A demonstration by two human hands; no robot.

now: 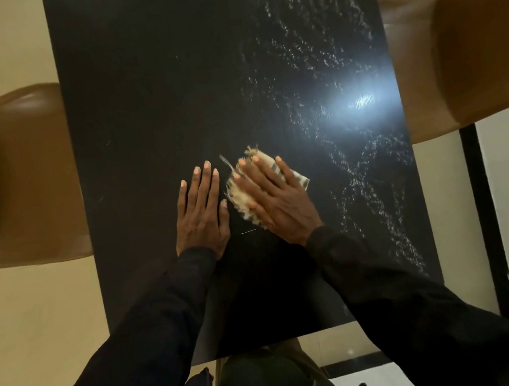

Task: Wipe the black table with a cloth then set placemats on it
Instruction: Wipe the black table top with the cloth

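The black table [143, 94] fills the middle of the head view. A beige, frayed cloth [240, 193] lies on it near the centre. My right hand [275, 199] presses flat on the cloth with straight fingers and covers most of it. My left hand [202, 212] rests flat on the bare tabletop just left of the cloth, fingers straight, close to it. Wet streaks and droplets [320, 64] glisten across the table's right half. No placemats are in view.
A brown chair [18, 178] stands at the table's left side and another brown chair [469, 61] at its right. A bright light reflection [361, 101] glares on the tabletop. The table's near edge [266, 343] is close to my body.
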